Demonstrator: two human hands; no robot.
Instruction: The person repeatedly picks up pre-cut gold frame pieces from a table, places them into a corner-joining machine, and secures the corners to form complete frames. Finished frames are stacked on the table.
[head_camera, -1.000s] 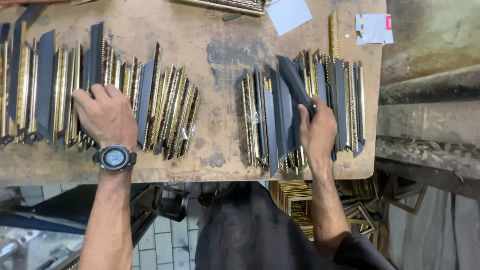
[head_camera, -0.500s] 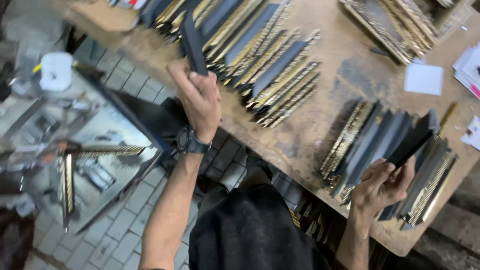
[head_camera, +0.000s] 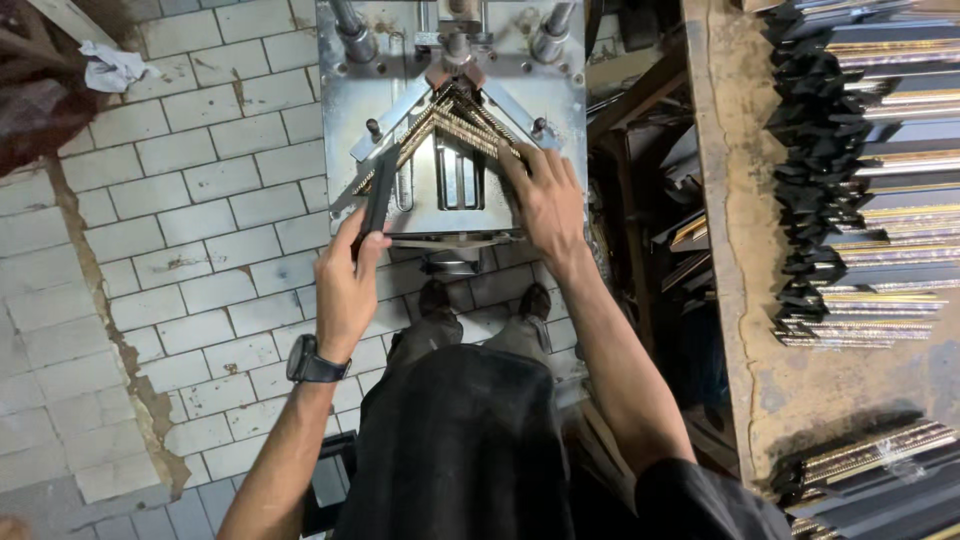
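Observation:
A steel joining machine (head_camera: 560, 110) stands in front of me with two gold-and-black frame mouldings (head_camera: 440, 115) meeting in a corner at its clamp. My left hand (head_camera: 345, 275) grips the lower end of the left moulding (head_camera: 380, 190) at the machine's left edge. My right hand (head_camera: 545, 195) lies flat with fingers spread on the right moulding, pressing it to the plate. A black watch (head_camera: 315, 365) is on my left wrist.
A worn wooden bench (head_camera: 730, 250) runs along the right, carrying rows of cut mouldings (head_camera: 860, 180) and more at the lower right (head_camera: 880, 470). Frame pieces sit under the bench (head_camera: 690, 235). White tiled floor (head_camera: 180, 220) lies to the left, with a crumpled rag (head_camera: 115, 65).
I have turned from the bench to the machine. Both hands carried mouldings off the bench piles and now hold them on the machine plate, joined in a corner.

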